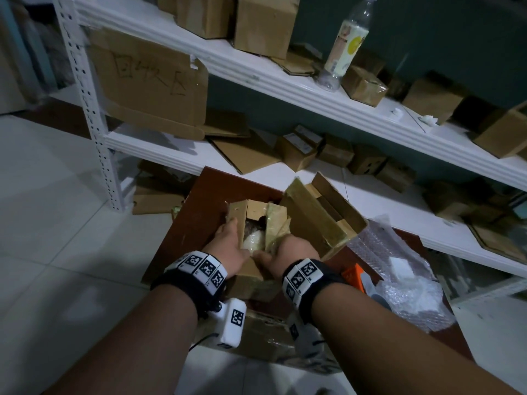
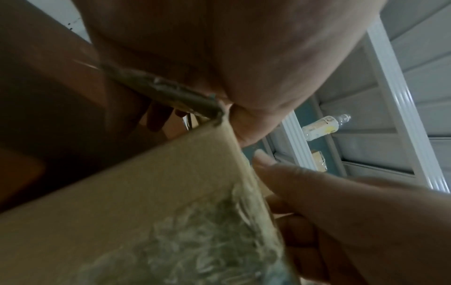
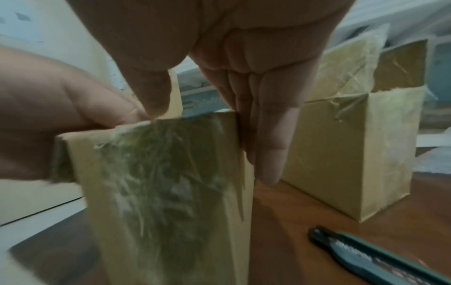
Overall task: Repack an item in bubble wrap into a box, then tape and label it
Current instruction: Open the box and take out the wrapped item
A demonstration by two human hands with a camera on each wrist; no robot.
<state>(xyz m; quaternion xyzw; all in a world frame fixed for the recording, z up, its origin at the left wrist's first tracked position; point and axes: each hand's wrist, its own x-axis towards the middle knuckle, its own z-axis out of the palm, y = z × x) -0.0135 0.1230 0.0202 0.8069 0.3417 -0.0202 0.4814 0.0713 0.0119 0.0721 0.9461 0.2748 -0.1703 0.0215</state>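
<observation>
A small open cardboard box [image 1: 251,276] with crinkled tape on its side [image 3: 165,183] stands on the brown table [image 1: 196,201]. Inside it lies a whitish bubble-wrapped item [image 1: 253,242]. My left hand [image 1: 233,238] grips the box's left wall, thumb [image 2: 244,127] outside and fingers inside. My right hand [image 1: 279,246] holds the right near corner: its thumb [image 3: 151,92] presses the top edge and its fingers [image 3: 268,150] lie straight down the side. A loose taped flap [image 1: 278,223] stands up between the hands.
A second, larger open box [image 1: 322,215] stands just behind to the right. Bubble wrap [image 1: 405,283] and an orange tool [image 1: 353,276] lie to the right. A utility knife [image 3: 380,256] rests on the table. White shelves [image 1: 285,89] hold boxes and a bottle [image 1: 346,44].
</observation>
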